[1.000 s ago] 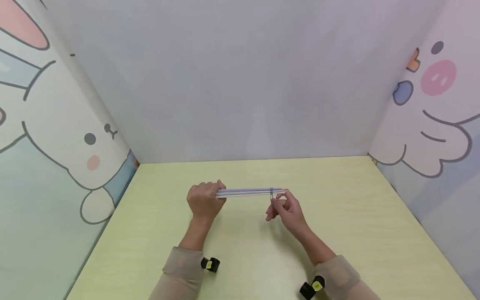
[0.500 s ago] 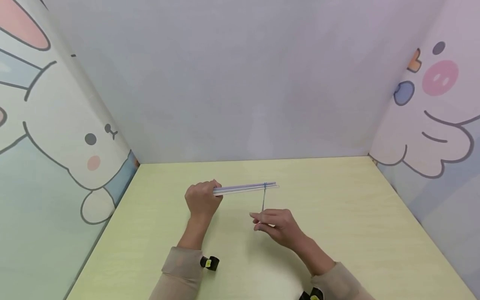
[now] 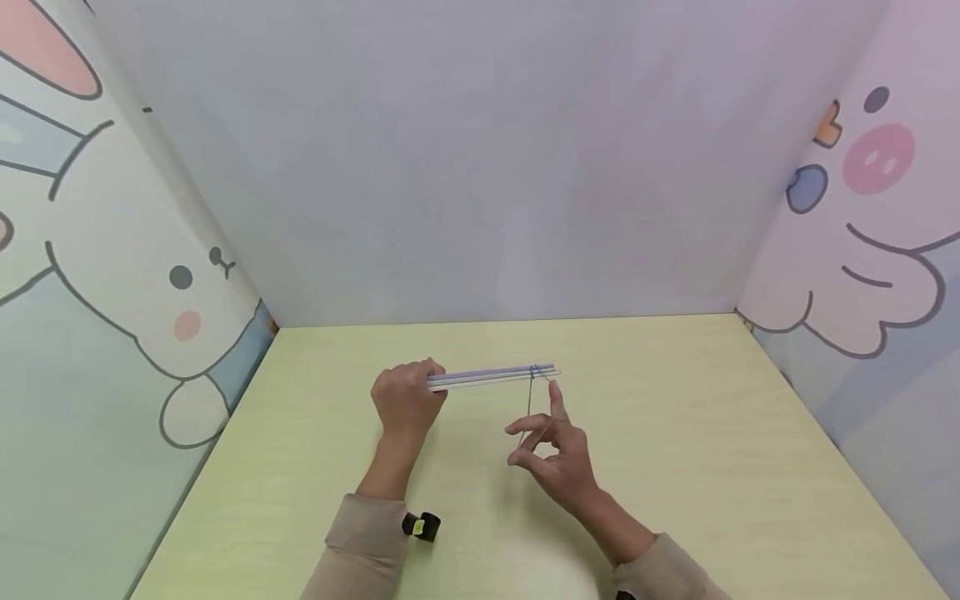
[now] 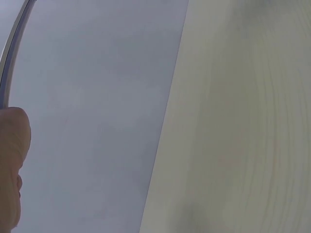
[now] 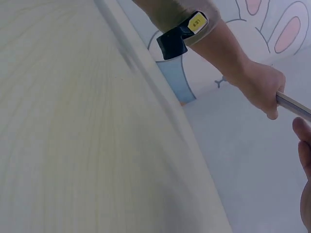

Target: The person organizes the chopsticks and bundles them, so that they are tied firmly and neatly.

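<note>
My left hand (image 3: 407, 404) grips one end of a bundle of thin lilac and white sticks (image 3: 483, 379), held level above the table. Near the bundle's right end sits a thin blue rubber band (image 3: 529, 402), stretched down toward me. The right hand (image 3: 561, 462) pinches the lower part of the band, one finger raised close to the stick ends with a strand running to it. In the left wrist view the sticks (image 4: 10, 56) rise from the left thumb (image 4: 13, 133). The right wrist view has the right fingertips (image 5: 302, 131) just below the sticks (image 5: 294, 105).
A pale yellow table (image 3: 675, 433) lies under both hands. Behind it stands a plain grey-white wall (image 3: 495, 167), with cartoon-printed panels at the left (image 3: 120, 350) and right (image 3: 862, 292). A black wrist camera (image 3: 422, 527) sits on the left sleeve.
The right hand came down from the stick ends, stretching the band toward me, then raised one finger into the loop. The sticks shifted slightly left and their right end tilted up.
</note>
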A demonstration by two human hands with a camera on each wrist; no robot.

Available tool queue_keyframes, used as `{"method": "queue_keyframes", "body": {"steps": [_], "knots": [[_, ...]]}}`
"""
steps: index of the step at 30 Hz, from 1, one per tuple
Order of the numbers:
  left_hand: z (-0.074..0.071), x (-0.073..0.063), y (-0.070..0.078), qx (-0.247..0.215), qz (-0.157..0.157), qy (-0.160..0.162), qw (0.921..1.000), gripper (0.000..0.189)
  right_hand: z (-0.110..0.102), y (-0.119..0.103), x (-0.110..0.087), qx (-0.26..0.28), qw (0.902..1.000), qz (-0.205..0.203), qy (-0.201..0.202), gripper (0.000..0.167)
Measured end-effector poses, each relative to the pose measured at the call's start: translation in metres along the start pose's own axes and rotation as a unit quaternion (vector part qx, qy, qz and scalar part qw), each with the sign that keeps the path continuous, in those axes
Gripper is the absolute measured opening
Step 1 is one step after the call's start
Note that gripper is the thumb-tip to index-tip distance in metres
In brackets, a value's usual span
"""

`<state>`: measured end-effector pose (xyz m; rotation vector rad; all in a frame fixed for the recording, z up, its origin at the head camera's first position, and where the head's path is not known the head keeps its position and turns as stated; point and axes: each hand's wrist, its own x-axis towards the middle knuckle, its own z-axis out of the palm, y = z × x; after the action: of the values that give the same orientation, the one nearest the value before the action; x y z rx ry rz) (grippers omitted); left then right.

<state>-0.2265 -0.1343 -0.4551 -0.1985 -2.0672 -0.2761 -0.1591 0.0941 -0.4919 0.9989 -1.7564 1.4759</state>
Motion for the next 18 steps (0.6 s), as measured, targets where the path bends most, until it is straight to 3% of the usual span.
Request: {"method": "queue_keyframes", "body": {"steps": [2, 5, 8, 12, 15, 18], "knots": [[0.000, 0.000, 0.001, -0.002, 0.005, 0.005, 1.0000, 0.033, 0.002, -0.005, -0.002, 0.017, 0.9992, 0.029, 0.022, 0.104], [0.000, 0.001, 0.002, -0.001, 0.011, 0.016, 0.9998, 0.033, 0.004, -0.014, -0.002, 0.085, 0.9890, 0.108, 0.054, 0.096], [0.000, 0.000, 0.002, 0.006, 0.015, 0.017, 0.9997, 0.033, 0.007, -0.024, -0.001, 0.169, 0.9593, 0.207, 0.089, 0.094], [0.001, -0.003, 0.001, 0.015, 0.016, 0.010, 0.9997, 0.033, 0.009, -0.032, 0.003, 0.235, 0.9152, 0.303, 0.123, 0.083], [0.001, -0.004, 0.001, 0.012, 0.016, 0.018, 0.9996, 0.032, 0.008, -0.032, 0.005, 0.262, 0.8982, 0.334, 0.115, 0.080], [0.001, -0.003, 0.002, 0.003, 0.015, 0.025, 0.9996, 0.031, 0.006, -0.029, 0.006, 0.283, 0.8933, 0.338, 0.087, 0.084]]}}
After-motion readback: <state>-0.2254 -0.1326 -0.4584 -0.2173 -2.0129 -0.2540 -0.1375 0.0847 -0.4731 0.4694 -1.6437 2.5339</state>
